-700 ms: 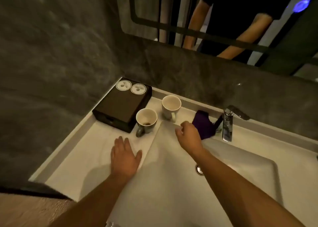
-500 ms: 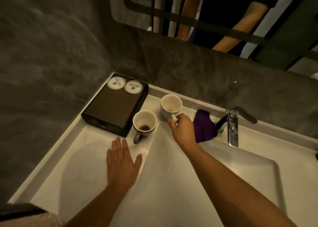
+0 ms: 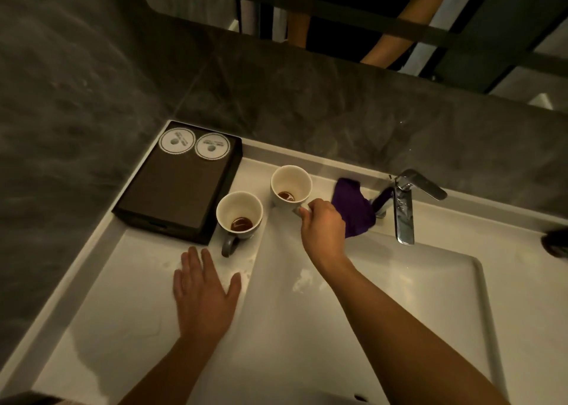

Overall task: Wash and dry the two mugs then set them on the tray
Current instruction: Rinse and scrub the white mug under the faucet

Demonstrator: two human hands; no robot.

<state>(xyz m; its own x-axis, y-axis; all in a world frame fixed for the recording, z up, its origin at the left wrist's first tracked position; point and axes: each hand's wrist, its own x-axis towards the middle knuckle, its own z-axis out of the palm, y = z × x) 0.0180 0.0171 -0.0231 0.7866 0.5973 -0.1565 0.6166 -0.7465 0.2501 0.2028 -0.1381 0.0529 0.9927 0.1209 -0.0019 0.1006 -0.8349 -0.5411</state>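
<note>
Right hand [image 3: 322, 229] now pinching far mug [image 3: 290, 183] handle — left hand [image 3: 204, 294] flat, fingers spread, at basin [image 3: 399, 297] edge

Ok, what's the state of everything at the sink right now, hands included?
far mug: upright, brown dregs inside, handle held.
near mug: upright on the counter, brown dregs inside, untouched.
tray: on the counter, no mugs on it.
faucet: no water visibly running.
purple cloth: crumpled beside the faucet.
right hand: grips the far mug's handle.
left hand: flat on the counter, fingers straight.
</note>
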